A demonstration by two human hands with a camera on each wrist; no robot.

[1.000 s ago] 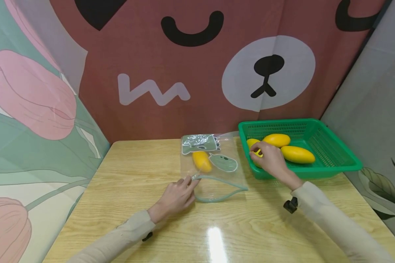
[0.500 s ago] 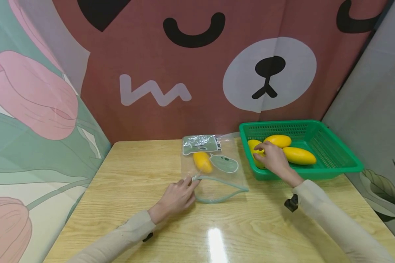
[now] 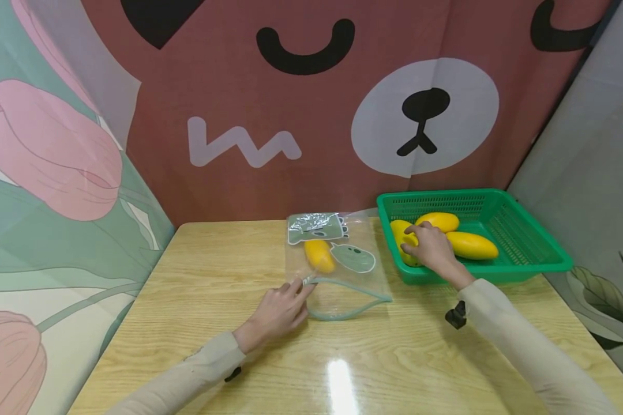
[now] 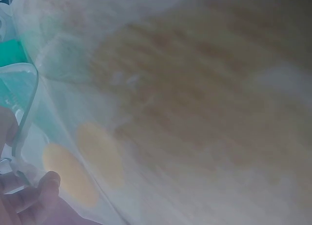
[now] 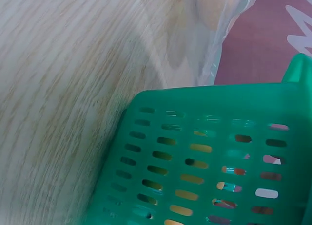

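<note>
A clear zip bag (image 3: 353, 294) with green cartoon prints lies on the table, its green-edged mouth spread toward me. Inside it rests a yellow mango (image 3: 319, 256). My left hand (image 3: 277, 311) pinches the left corner of the bag's mouth; the left wrist view shows the fingers (image 4: 48, 183) at that edge, through hazy plastic. My right hand (image 3: 432, 246) reaches into a green basket (image 3: 529, 253), thumb and bent fingers spread over the leftmost mango (image 3: 401, 227). Whether they grip it is unclear. The right wrist view shows only the basket's slotted side, not the hand.
Two more mangoes, a rear one (image 3: 438, 221) and a front one (image 3: 472, 245), lie in the basket right of the hand. Wooden table (image 3: 228, 253) extends left of the bag. A brown bear-print cloth (image 3: 228, 190) hangs behind.
The right hand has drawn back slightly to the right, and its thumb and fingers have spread apart, baring more of the leftmost mango. The left hand and bag stay put.
</note>
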